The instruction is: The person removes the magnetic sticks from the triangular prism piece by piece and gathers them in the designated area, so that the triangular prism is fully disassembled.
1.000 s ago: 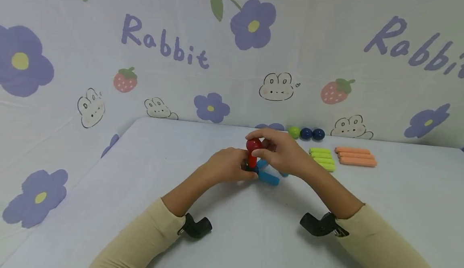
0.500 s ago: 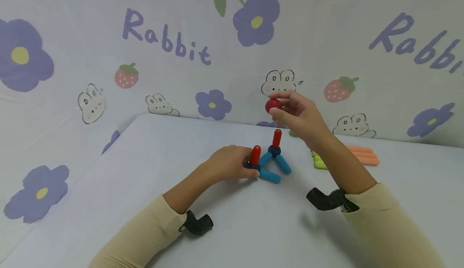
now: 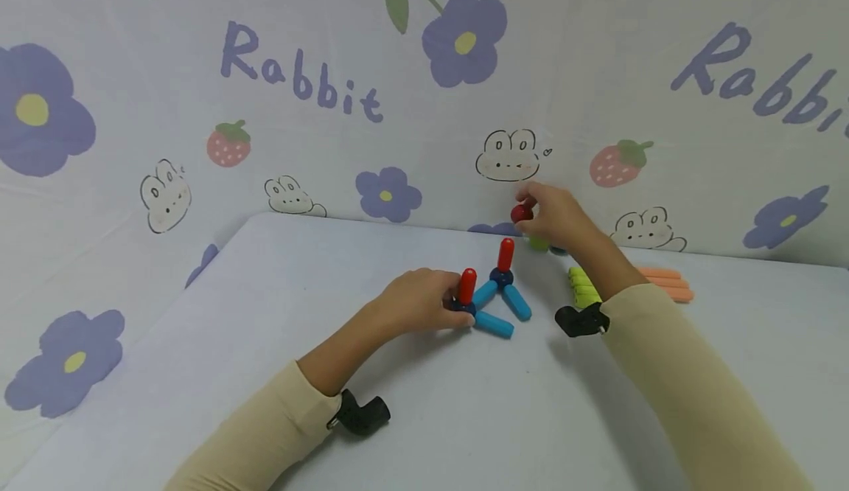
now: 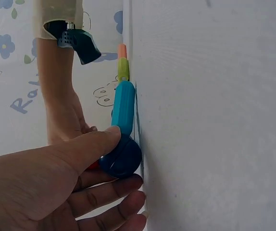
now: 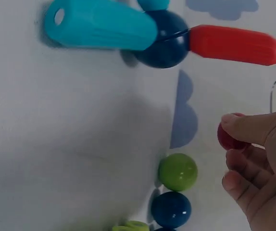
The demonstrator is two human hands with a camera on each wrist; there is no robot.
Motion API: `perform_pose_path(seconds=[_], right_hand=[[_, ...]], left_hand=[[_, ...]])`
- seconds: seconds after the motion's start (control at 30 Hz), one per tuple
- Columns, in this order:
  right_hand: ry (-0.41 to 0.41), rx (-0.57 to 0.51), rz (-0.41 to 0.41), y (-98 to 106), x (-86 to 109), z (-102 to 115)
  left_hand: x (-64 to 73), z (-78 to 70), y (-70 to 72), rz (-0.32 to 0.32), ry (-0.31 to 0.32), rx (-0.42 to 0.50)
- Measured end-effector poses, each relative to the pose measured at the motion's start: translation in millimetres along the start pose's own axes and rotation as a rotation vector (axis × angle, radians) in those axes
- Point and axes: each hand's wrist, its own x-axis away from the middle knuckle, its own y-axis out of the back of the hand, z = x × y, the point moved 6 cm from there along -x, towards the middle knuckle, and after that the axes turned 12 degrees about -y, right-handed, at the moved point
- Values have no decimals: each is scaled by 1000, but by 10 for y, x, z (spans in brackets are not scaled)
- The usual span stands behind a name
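My left hand (image 3: pixel 421 301) pinches a navy ball (image 4: pixel 122 159) of a rod-and-ball toy frame at table level, thumb on one side and fingers curled on the other. From that ball a red rod (image 3: pixel 467 286) stands upright and a blue rod (image 3: pixel 494 324) points right. Another blue rod (image 3: pixel 486 293) joins it to a second navy ball (image 3: pixel 502 278), which bears its own upright red rod (image 3: pixel 506 255) and a blue rod (image 3: pixel 517 303). Behind the frame, my right hand (image 3: pixel 560 217) pinches a red ball (image 5: pixel 228 137) between thumb and fingers, raised off the table.
Along the table's back edge lie a green ball (image 5: pixel 178 172) and a navy ball (image 5: pixel 171 210), partly hidden by my right hand in the head view. Yellow-green rods (image 3: pixel 584 288) and orange rods (image 3: pixel 665 284) lie in rows at the right. A printed cloth hangs behind.
My right hand has taken the red ball off the left red rod's top, up and away to the back right, then a little lower. The left hand keeps its place on the navy ball.
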Motion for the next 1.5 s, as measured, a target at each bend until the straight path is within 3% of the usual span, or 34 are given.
perform_pose_path(seconds=[0.37,0.6,0.87,0.97,1.13,1.23,1.33,1.5], right_hand=[[-43,180,28,-247,-105,-99],[-82,211,42,-315,-126,-150],[-69,197,34,-292,-65,-135],[-88,46,26,-195,42,-81],[-69,-429,4,102,421,75],[-3,-515,-5,309,657,155],[47,-447,29,391,771,194],[144,-200,165,177,793,234]], left_hand=[[-1,-8,-6,-3,-13,-12],[3,-5,4,-7,-21,-11],[15,-22,20,-9,-31,-3],[15,-17,19,-4,-18,-4],[21,-5,15,-2,-8,-2],[22,-10,21,-8,-23,2],[12,-11,27,-17,-29,4],[-9,-3,0,-12,-30,13]])
